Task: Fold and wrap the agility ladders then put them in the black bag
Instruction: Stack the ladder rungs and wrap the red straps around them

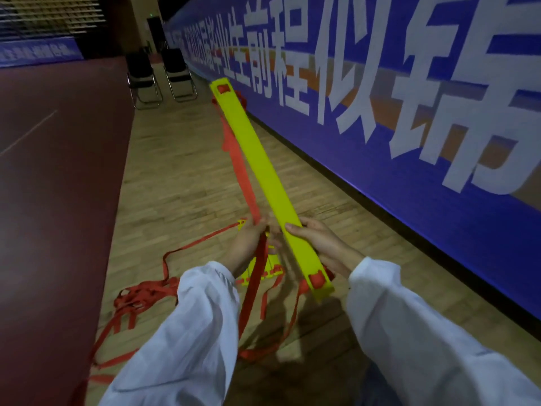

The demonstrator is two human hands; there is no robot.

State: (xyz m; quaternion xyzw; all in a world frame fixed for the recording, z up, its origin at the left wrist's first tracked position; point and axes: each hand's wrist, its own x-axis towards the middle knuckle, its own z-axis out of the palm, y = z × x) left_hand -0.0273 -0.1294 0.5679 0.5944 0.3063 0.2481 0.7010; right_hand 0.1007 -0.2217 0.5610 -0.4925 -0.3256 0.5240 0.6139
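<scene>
A long yellow ladder rung (257,168) slants from the frame's middle bottom up toward the far wall. My right hand (320,244) grips it near its close end, fingers curled over the top. My left hand (251,238) pinches a red strap (240,168) just left of the rung; the strap runs up alongside the rung and hangs down below the hand. More yellow rungs (263,269) lie on the floor under my hands, partly hidden. A tangle of red straps (140,297) lies on the floor at lower left. No black bag is in view.
A blue banner wall (409,142) with large white characters runs along the right. Two black folding chairs (161,74) stand at the far end. Wooden floor (181,171) lies under me, with a dark red court surface (58,171) to the left.
</scene>
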